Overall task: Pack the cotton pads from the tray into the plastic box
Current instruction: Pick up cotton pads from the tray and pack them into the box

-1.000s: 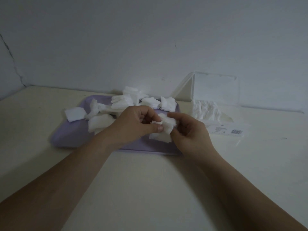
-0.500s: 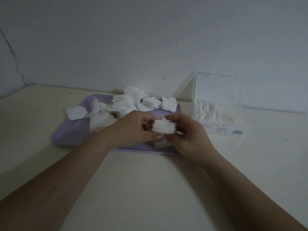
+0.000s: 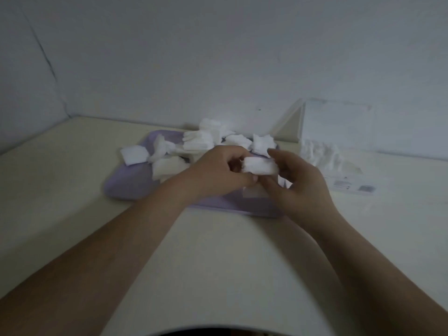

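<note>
A small stack of white cotton pads [image 3: 260, 166] is pinched between my left hand [image 3: 219, 173] and my right hand [image 3: 299, 187], held just above the near right part of the lilac tray [image 3: 126, 187]. Several loose cotton pads [image 3: 201, 141] lie scattered over the tray's far half, and one pad [image 3: 134, 154] overhangs its left rim. Another pad [image 3: 254, 191] lies on the tray under my hands. The clear plastic box [image 3: 349, 177] stands to the right of the tray with its lid [image 3: 335, 124] raised against the wall and white pads [image 3: 320, 154] inside.
The cream table [image 3: 218, 263] meets a pale wall right behind the tray and box. A label with a barcode [image 3: 366, 189] shows on the box's front wall. My forearms cross the near half of the table.
Both hands have gathered the pads into a neat stack and lifted it slightly off the tray. My right fingers have spread a little around its right end.
</note>
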Demonstrator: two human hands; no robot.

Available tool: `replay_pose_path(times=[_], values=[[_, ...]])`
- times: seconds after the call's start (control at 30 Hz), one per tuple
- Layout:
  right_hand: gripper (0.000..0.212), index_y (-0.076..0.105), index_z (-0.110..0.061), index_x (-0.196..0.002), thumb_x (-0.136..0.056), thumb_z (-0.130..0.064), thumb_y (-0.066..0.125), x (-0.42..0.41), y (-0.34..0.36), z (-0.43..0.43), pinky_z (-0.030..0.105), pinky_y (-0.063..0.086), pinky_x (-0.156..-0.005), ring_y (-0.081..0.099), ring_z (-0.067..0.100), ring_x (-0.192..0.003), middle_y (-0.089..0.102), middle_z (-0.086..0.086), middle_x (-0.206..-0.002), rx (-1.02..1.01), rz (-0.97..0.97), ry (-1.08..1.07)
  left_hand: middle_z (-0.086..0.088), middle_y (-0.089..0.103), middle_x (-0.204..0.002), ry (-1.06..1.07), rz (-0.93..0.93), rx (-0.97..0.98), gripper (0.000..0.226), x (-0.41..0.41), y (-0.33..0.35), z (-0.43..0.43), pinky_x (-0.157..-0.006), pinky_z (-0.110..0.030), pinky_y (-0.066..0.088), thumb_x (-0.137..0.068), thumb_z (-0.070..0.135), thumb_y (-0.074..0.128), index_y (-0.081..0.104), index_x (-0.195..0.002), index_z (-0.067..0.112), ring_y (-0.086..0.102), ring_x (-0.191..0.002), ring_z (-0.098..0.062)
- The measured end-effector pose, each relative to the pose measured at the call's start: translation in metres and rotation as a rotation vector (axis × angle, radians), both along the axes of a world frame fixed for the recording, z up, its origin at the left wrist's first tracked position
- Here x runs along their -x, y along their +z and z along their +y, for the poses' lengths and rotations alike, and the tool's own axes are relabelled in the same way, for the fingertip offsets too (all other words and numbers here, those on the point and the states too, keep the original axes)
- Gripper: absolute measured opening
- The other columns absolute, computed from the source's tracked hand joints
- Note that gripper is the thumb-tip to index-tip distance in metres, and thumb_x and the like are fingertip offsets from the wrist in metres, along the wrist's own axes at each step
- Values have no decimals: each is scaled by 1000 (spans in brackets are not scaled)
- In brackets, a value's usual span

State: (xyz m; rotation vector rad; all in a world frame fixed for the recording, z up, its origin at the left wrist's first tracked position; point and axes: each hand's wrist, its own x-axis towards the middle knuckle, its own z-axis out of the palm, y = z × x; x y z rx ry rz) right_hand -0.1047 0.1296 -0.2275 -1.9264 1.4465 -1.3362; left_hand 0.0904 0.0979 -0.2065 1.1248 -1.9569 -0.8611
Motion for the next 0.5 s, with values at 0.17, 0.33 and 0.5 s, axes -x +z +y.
replay_pose_path(times=[0.17, 0.33, 0.5], values=[[34, 75, -16, -114, -80, -20, 77, 18, 26, -1, 34, 62, -84, 75, 14, -100, 79, -2, -105, -191, -319, 172, -7, 74, -109, 6, 151, 3, 23, 15, 10, -1, -91, -29, 53, -86, 16, 81, 73, -107, 19, 66, -98, -10], [21, 75, -12, -99, -82, -23, 75, 45, 45, -5, 44, 63, -77, 77, 27, -93, 80, 6, -94, -182, -447, 77, -4, 79, -102, -33, 351, -116, 23, 54, 19, -9, -75, -35, 58, -91, 20, 73, 71, -114, 20, 73, -92, -16], [7, 77, -22, -87, -84, -25, 70, 87, 58, -9, 24, 56, -61, 71, 10, -70, 77, -4, -77, -13, -398, -142, 0, 81, -94, -52, 337, -124, 18, 114, 34, -28, -67, -25, 59, -96, 24, 69, 74, -113, 26, 77, -84, -14]])
